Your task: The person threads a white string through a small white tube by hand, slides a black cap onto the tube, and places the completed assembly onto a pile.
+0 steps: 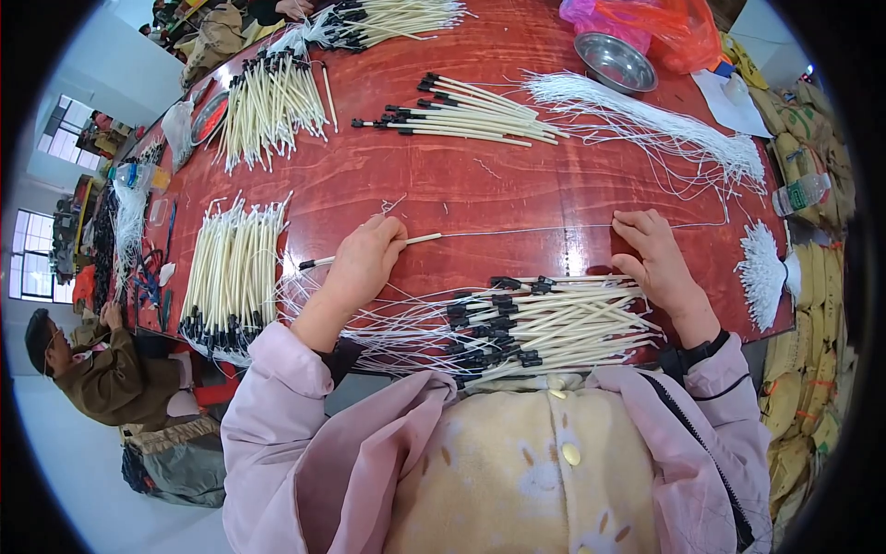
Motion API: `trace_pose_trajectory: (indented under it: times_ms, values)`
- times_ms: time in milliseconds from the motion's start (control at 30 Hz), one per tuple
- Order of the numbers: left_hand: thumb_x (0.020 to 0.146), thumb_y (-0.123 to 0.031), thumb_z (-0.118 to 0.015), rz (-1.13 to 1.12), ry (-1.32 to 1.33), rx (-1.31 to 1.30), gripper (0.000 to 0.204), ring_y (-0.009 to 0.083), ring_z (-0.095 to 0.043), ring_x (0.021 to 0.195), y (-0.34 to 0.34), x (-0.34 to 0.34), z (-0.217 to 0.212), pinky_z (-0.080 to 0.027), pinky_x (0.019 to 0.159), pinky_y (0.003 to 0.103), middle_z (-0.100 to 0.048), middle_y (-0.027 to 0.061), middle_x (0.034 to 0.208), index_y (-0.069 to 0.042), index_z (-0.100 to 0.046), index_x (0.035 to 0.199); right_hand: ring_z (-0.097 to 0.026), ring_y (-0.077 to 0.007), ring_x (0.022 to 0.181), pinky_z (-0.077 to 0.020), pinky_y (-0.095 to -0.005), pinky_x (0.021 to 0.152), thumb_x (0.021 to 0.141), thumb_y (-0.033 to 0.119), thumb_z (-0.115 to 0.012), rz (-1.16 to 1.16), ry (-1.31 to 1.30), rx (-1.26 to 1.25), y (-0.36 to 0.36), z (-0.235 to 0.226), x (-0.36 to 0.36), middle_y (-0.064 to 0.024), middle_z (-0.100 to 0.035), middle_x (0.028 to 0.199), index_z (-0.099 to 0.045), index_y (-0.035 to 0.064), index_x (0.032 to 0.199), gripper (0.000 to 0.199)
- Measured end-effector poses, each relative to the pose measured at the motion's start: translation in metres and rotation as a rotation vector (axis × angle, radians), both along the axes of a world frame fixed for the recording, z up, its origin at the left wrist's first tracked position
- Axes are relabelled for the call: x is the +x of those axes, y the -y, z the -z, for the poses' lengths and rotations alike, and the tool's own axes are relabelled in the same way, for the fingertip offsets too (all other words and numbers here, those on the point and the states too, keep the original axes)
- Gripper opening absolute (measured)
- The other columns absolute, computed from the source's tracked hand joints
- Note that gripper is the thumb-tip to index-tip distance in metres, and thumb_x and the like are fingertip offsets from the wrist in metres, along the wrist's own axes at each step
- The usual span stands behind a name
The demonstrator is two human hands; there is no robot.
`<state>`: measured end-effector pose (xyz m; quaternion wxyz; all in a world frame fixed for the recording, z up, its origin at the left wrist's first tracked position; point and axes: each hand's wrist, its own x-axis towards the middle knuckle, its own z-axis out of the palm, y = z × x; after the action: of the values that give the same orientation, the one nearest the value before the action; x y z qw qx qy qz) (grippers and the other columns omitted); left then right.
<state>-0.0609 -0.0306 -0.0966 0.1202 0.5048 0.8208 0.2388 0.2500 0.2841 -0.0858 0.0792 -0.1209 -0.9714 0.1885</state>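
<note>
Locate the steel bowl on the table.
In the head view the steel bowl sits at the table's far right, just in front of a pink-and-orange plastic bag and beyond the loose white wires.

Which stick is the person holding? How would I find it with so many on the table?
Start at the big red table. Just beyond the pile nearest the person, one cream tube lies alone, pinched in the left hand. Unlike the heaped ones, a thin wire stretches from it to the right hand.

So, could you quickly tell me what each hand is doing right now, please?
Left hand: closed on a cream tube with a thin white wire.
Right hand: fingertips pinching that wire.
</note>
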Motion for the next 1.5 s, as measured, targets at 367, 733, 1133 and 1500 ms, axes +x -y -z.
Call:
trace_pose_trajectory:
  times_ms: [367,733,1133,1500]
  values:
    - [0.086,-0.008,-0.059,0.438,-0.388,0.084,0.011,0.031,-0.066,0.095,-0.104,0.034,0.014,-0.054,0.081,0.043,-0.065,0.0112,0.096,-0.007,-0.062,0.096,-0.044,-0.0382,0.132,-0.0332,-0.0472,0.114,0.091,0.046,-0.063,-0.135,0.066,0.035,0.004,0.001,-0.012,-0.0176,-0.052,0.144,-0.056,-0.0042,0.137,0.068]
    - [0.088,-0.017,-0.064,0.437,-0.282,0.265,0.016,0.0361,-0.067,0.1,-0.123,0.021,-0.02,-0.054,0.088,0.049,-0.069,0.0129,0.108,-0.005,-0.07,0.097,-0.041,-0.0399,0.136,-0.0302,-0.0466,0.116,0.098,0.05,-0.055,-0.086,-0.113,-0.041,-0.014,0.019,-0.021,-0.0192,-0.045,0.15,-0.05,-0.0024,0.143,0.07]
    - [0.084,-0.013,-0.073,0.142,-0.227,0.017,0.022,0.0372,-0.063,0.1,-0.089,0.025,-0.018,-0.053,0.083,0.048,-0.064,0.0146,0.101,-0.005,-0.062,0.102,-0.047,-0.0355,0.129,-0.0368,-0.0444,0.111,0.088,0.018,-0.073,-0.14,-0.065,-0.017,0.001,-0.003,-0.037,-0.0165,-0.051,0.146,-0.055,0.0009,0.139,0.057]
    - [0.086,-0.006,-0.068,0.245,-0.223,0.106,0.022,0.0364,-0.061,0.1,-0.081,0.004,0.009,-0.051,0.083,0.047,-0.062,0.0148,0.101,-0.005,-0.059,0.107,-0.049,-0.0358,0.124,-0.0395,-0.0444,0.108,0.086,0.019,-0.076,-0.159,-0.032,-0.049,0.008,-0.007,-0.049,-0.0159,-0.054,0.141,-0.058,0.0028,0.137,0.057]
